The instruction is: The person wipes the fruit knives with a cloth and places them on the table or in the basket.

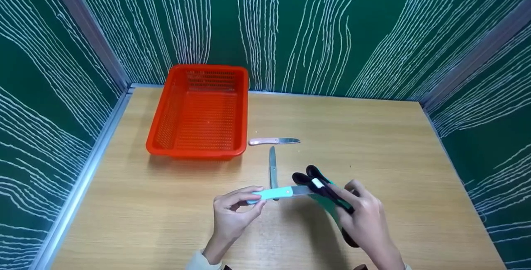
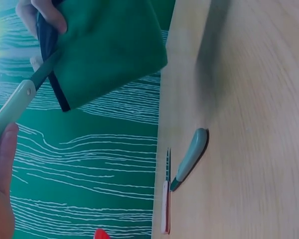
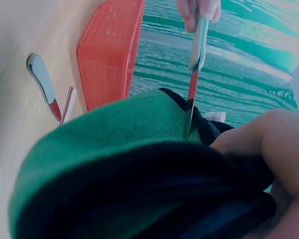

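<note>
In the head view my left hand (image 1: 234, 214) pinches the turquoise handle of a knife (image 1: 277, 193), whose blade points right. My right hand (image 1: 367, 216) grips a green cloth (image 1: 329, 207) with black edging and a small white label (image 1: 317, 183). The blade's tip lies against the cloth at its black edge, as the right wrist view shows, where the cloth (image 3: 102, 122) hangs in folds from the fingers. Below the held knife, a grey-green-handled knife (image 1: 272, 166) lies on the table, partly covered by it. Farther back lies a pink-handled knife (image 1: 265, 141).
A red plastic basket (image 1: 197, 153) stands at the back left, just left of the pink-handled knife. The wooden table (image 1: 394, 145) is enclosed by green panels (image 1: 224, 21) with white wavy lines, joined by metal frame bars.
</note>
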A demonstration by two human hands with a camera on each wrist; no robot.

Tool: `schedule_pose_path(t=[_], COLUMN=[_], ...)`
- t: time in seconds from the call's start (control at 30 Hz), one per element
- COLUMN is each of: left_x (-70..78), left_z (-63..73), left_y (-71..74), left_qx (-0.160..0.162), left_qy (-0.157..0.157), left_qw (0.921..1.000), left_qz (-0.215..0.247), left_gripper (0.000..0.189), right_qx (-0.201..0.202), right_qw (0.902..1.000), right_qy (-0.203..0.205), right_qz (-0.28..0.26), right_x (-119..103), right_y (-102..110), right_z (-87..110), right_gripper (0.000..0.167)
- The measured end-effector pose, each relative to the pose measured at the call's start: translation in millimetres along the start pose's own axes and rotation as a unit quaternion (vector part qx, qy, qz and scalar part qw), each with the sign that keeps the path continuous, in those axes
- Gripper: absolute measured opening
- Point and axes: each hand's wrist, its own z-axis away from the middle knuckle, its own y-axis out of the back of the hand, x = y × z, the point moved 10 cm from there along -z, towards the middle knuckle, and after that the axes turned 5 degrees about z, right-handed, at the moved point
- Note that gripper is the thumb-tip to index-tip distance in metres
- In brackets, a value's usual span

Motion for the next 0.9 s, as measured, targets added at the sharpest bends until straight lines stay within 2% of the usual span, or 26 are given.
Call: schedule_pose_path(t=[0.13, 0.27, 0.33, 0.5, 0.73, 0.9], left_x=[-1.5, -1.7, -1.5, -1.4, -1.0, -7.1], left_z=[0.6, 0.2, 0.1, 0.1, 0.4, 2.0], left_y=[3.1, 3.2, 2.5, 0.4, -1.9, -1.1], left_qx=[-0.001, -0.008, -0.011, -0.012, -0.013, -0.010], left_qy=[0.003, 0.002, 0.001, 0.004, 0.008, 0.047], left_qw=[1.0000, 1.0000, 0.9999, 0.9999, 0.9998, 0.9985], left_qz=[-0.005, -0.006, -0.003, -0.001, -0.008, -0.024], left_gripper=[0.024, 0.024, 0.024, 0.024, 0.023, 0.020], right_qx=[-0.001, 0.029, 0.045, 0.051, 0.052, 0.060], right_qw=[0.9990, 0.9960, 0.9939, 0.9897, 0.9889, 0.9890], right_qy=[-0.046, -0.081, -0.093, -0.117, -0.113, -0.093], right_qz=[0.002, -0.022, -0.040, -0.064, -0.080, -0.098], right_x=[17, 29, 32, 33, 18, -3], right_y=[6, 18, 23, 31, 32, 31], right_z=[1.9, 0.6, -1.2, -6.1, -13.1, -21.1], right_gripper=[0.049, 0.042, 0.039, 0.032, 0.029, 0.028])
